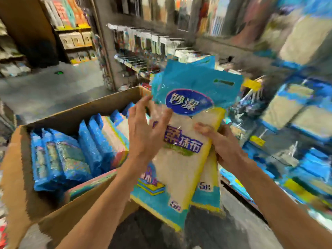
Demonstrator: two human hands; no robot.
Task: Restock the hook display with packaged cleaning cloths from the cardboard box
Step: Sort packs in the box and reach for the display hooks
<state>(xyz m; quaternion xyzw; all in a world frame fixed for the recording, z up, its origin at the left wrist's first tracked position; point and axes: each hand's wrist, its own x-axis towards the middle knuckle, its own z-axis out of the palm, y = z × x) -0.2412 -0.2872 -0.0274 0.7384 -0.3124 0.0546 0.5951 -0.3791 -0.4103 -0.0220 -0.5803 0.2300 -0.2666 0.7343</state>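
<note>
My right hand [218,141] grips a bunch of cleaning cloth packs [181,159] by their right edge; the packs have blue headers and yellow-edged white cloths. Fingers of my left hand [145,126] are spread and straight, touching the left edge of the front pack. The open cardboard box [59,211] stands low on the left and holds several more blue packs [70,153] standing on edge. The hook display [287,108] on the right carries similar blue packs and is blurred.
Shelves with other hanging goods [143,44] stand straight ahead behind the box. An aisle of grey floor [53,87] runs off to the upper left, with more stocked shelves [75,38] beyond. Yellow price tags [251,85] stick out from hooks on the right.
</note>
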